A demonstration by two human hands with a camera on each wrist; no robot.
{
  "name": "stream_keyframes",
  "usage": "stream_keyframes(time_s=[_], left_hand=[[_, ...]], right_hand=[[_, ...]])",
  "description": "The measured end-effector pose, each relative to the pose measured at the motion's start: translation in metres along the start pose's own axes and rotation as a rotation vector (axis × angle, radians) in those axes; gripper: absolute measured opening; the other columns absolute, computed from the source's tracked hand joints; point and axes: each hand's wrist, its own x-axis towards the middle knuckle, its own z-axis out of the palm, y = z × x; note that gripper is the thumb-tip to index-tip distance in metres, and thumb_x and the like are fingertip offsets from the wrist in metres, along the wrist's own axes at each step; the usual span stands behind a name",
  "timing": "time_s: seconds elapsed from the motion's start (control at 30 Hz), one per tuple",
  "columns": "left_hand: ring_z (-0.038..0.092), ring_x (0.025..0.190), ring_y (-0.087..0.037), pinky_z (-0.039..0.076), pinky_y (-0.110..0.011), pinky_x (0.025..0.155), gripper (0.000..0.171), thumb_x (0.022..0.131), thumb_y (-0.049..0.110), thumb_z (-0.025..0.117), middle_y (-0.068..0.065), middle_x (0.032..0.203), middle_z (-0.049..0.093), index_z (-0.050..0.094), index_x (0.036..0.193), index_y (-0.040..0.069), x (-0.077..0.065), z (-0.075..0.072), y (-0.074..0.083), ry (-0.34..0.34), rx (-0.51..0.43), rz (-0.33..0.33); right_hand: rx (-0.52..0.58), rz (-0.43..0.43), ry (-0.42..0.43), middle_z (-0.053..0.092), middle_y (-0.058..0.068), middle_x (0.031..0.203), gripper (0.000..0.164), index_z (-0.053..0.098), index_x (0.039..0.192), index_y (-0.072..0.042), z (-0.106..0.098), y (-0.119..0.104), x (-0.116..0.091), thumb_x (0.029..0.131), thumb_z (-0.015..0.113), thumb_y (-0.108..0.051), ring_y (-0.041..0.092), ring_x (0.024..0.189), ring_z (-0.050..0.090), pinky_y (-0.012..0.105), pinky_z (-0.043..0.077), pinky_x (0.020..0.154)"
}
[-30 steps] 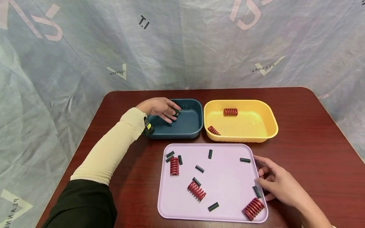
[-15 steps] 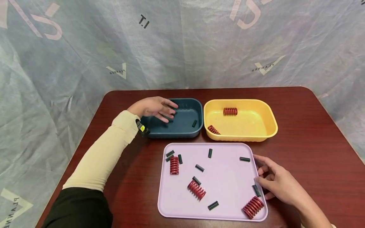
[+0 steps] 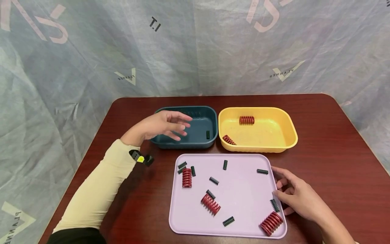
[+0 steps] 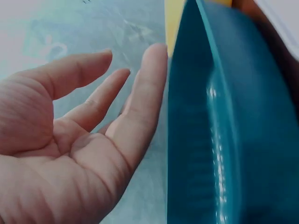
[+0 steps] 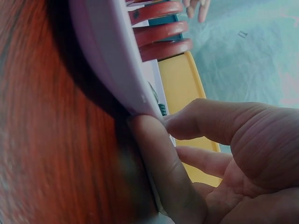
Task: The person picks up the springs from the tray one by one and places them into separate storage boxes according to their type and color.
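In the head view my left hand (image 3: 161, 126), fingers spread and holding nothing, is over the left part of the dark blue bin (image 3: 182, 145). A small dark green spring (image 3: 208, 134) lies in that bin's right side. The left wrist view shows the bare palm (image 4: 70, 154) beside the bin's wall (image 4: 229, 116). My right hand (image 3: 300, 196) holds the right rim of the lilac tray (image 3: 243, 200), thumb and fingers at its edge. Large red springs (image 3: 210, 204) and several small green springs (image 3: 228, 221) lie scattered on the tray.
A yellow bin (image 3: 259, 148) stands right of the blue one, with two red springs (image 3: 246, 120) inside. Both bins sit behind the tray on the dark red wooden table (image 3: 332, 145). A grey printed sheet (image 3: 195, 51) hangs behind the table.
My left hand has let go of a small green spring, which now lies in the blue bin. The hand has drawn back left and nearer to me. The right hand stays put.
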Motion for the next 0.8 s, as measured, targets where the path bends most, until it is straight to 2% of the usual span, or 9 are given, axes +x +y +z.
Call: stream_keyframes(time_s=[0.13, 0.23, 0.43, 0.53, 0.7, 0.8], left_hand=[[0.066, 0.116, -0.038, 0.061, -0.049, 0.089, 0.048, 0.1, 0.01, 0.068, -0.015, 0.139, 0.062, 0.056, 0.146, 0.006, -0.014, 0.014, -0.003, -0.002, 0.017, 0.037], [0.066, 0.114, -0.042, 0.061, -0.049, 0.088, 0.047, 0.1, 0.01, 0.069, -0.014, 0.138, 0.063, 0.057, 0.145, 0.007, -0.022, 0.021, -0.007, 0.0, 0.023, 0.044], [0.063, 0.115, -0.049, 0.061, -0.049, 0.088, 0.047, 0.1, 0.008, 0.067, -0.025, 0.144, 0.055, 0.056, 0.146, 0.005, -0.034, 0.031, -0.016, -0.017, -0.006, 0.05], [0.062, 0.117, -0.047, 0.061, -0.048, 0.087, 0.046, 0.101, 0.009, 0.067, -0.025, 0.143, 0.056, 0.057, 0.146, 0.006, -0.039, 0.037, -0.019, -0.026, 0.004, 0.047], [0.065, 0.115, -0.036, 0.062, -0.047, 0.086, 0.047, 0.101, 0.011, 0.067, -0.021, 0.141, 0.059, 0.057, 0.146, 0.005, -0.05, 0.047, -0.027, -0.036, 0.029, 0.044], [0.065, 0.113, -0.041, 0.062, -0.047, 0.085, 0.047, 0.101, 0.014, 0.067, -0.022, 0.141, 0.058, 0.056, 0.146, 0.006, -0.055, 0.051, -0.034, -0.053, 0.034, 0.025]], right_hand=[[0.0, 0.011, -0.003, 0.052, 0.015, 0.102, 0.073, 0.037, 0.157, -0.009, -0.001, 0.0, 0.0, 0.093, 0.071, 0.003, 0.017, 0.068, 0.061, 0.039, 0.059, 0.046], [-0.001, 0.02, -0.004, 0.052, 0.015, 0.103, 0.073, 0.037, 0.157, -0.009, -0.001, 0.001, 0.0, 0.093, 0.071, 0.002, 0.017, 0.069, 0.061, 0.039, 0.06, 0.046], [0.008, 0.022, -0.003, 0.052, 0.016, 0.103, 0.073, 0.038, 0.156, -0.01, 0.0, 0.001, 0.001, 0.093, 0.072, 0.002, 0.017, 0.069, 0.062, 0.04, 0.06, 0.047], [0.006, 0.026, 0.0, 0.052, 0.017, 0.103, 0.072, 0.038, 0.156, -0.01, -0.001, 0.001, 0.001, 0.093, 0.071, 0.002, 0.017, 0.069, 0.062, 0.04, 0.06, 0.047], [0.006, 0.028, 0.001, 0.052, 0.017, 0.103, 0.073, 0.039, 0.156, -0.011, -0.001, 0.001, 0.0, 0.093, 0.072, 0.001, 0.017, 0.07, 0.063, 0.04, 0.06, 0.047], [0.006, 0.023, -0.003, 0.052, 0.017, 0.103, 0.073, 0.038, 0.156, -0.011, -0.001, 0.001, 0.001, 0.093, 0.072, 0.001, 0.017, 0.07, 0.063, 0.04, 0.06, 0.047]])
